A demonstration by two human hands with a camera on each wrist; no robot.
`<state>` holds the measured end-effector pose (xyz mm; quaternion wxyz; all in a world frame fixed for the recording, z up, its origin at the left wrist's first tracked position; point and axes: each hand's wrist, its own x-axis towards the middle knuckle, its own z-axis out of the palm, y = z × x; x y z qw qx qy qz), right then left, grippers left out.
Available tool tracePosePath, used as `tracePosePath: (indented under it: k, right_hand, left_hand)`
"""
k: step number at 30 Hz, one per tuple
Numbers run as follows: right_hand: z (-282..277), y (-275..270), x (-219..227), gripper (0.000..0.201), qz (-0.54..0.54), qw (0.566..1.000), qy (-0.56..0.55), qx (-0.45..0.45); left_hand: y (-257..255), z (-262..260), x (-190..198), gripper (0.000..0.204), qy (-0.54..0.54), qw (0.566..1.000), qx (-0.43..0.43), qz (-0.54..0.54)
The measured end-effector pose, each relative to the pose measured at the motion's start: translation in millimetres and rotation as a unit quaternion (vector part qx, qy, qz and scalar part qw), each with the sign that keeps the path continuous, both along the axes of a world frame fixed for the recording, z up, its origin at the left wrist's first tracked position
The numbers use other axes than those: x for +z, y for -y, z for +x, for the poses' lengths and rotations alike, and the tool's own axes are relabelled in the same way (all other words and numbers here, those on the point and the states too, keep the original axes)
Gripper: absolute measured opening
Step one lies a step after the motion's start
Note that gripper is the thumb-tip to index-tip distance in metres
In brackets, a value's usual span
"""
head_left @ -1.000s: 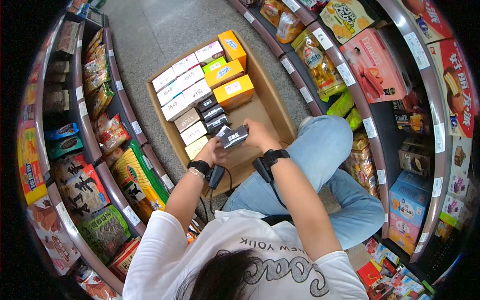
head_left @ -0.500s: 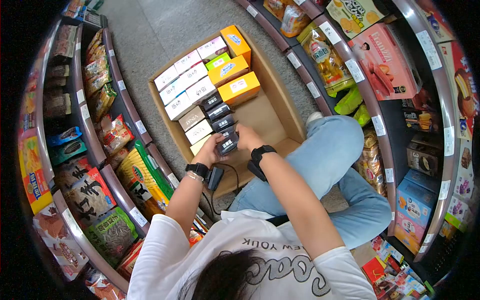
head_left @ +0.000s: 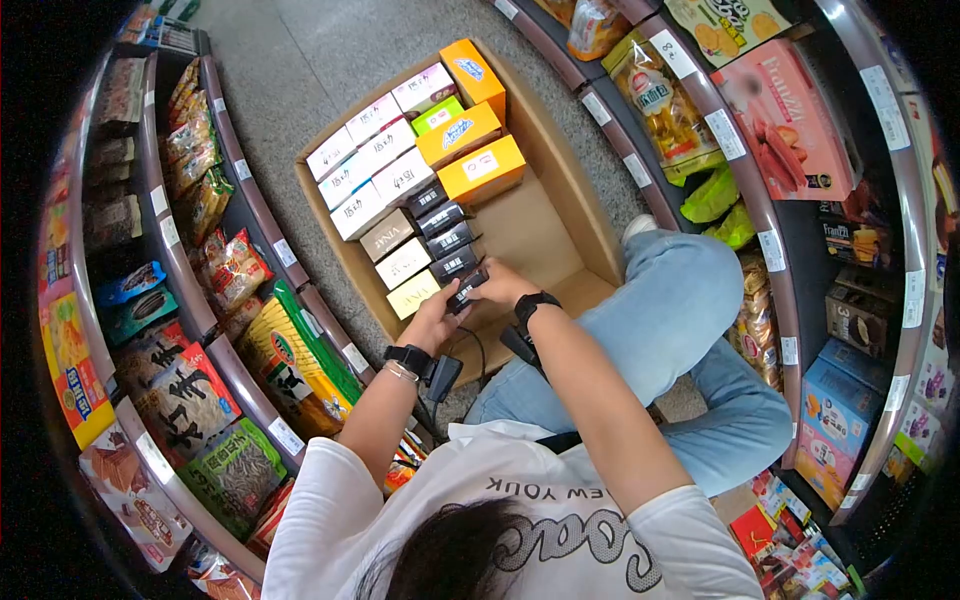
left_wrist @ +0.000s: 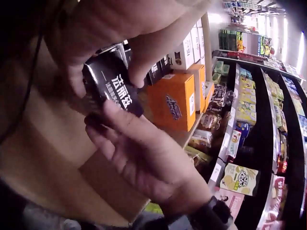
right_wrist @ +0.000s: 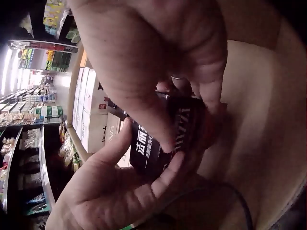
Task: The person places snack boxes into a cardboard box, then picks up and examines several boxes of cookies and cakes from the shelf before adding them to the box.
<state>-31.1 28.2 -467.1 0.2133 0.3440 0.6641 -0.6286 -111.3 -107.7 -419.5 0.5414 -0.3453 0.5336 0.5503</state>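
Observation:
Both hands hold a small black box (head_left: pixel 467 291) with white characters on its face, at the near end of a row of matching black boxes (head_left: pixel 448 238). My left hand (head_left: pixel 437 318) grips it from the left, thumb and fingers on opposite sides in the left wrist view. From the other side my right hand (head_left: pixel 503 285) grips it too, its thumb lying across the printed face (left_wrist: pixel 120 84). In the right wrist view the hands hide part of the box. The row stands inside an open cardboard carton (head_left: pixel 560 200).
White boxes (head_left: pixel 385 145), orange boxes (head_left: pixel 482 170) and pale VINAT boxes (head_left: pixel 412 295) stand packed in the carton. Snack shelves rise on the left (head_left: pixel 180 230) and right (head_left: pixel 760 250). A bent knee (head_left: pixel 690 280) lies against the carton's near right side. A cable (head_left: pixel 478 345) hangs by the wrists.
Both hands have brought the black box down from over the carton to the near end of the black row, and its tilt has changed. The head view has shifted slightly.

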Motion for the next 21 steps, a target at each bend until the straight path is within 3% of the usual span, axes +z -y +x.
tracePosePath:
  k: [1, 4, 5, 13, 16, 19, 21]
  right_hand:
    - [-1.0, -9.4, 31.4, 0.054, -0.017, 1.000, -0.003, -0.005]
    - [-3.0, -12.2, 27.9, 0.046, -0.037, 0.999, -0.003, 0.025]
    - [-3.0, -11.5, 26.7, 0.044, -0.038, 0.999, -0.007, 0.020]
    - [-2.5, -14.4, 5.2, 0.036, -0.042, 0.997, 0.029, 0.054]
    - [3.8, -12.8, 20.6, 0.021, -0.028, 0.996, -0.031, -0.074]
    - [-2.6, -15.2, 7.9, 0.033, -0.001, 1.000, 0.023, 0.010]
    - [-0.6, -14.9, 2.4, 0.032, -0.024, 1.000, -0.002, 0.000]
  left_hand:
    - [-3.2, 2.2, 3.3, 0.020, -0.006, 1.000, 0.022, -0.008]
    - [3.4, -1.4, -27.8, 0.018, 0.012, 0.998, 0.063, 0.002]
    - [6.3, -1.0, -34.1, 0.017, -0.013, 0.999, 0.041, -0.018]
    - [3.4, -5.4, -33.0, 0.028, 0.003, 0.998, 0.054, -0.021]
    - [4.1, -3.9, -45.6, 0.029, 0.018, 0.997, 0.079, 0.007]
    - [2.3, -5.9, -44.2, 0.030, 0.030, 0.995, 0.100, 0.009]
    - [-1.2, -3.9, -41.1, 0.032, 0.019, 0.992, 0.121, -0.013]
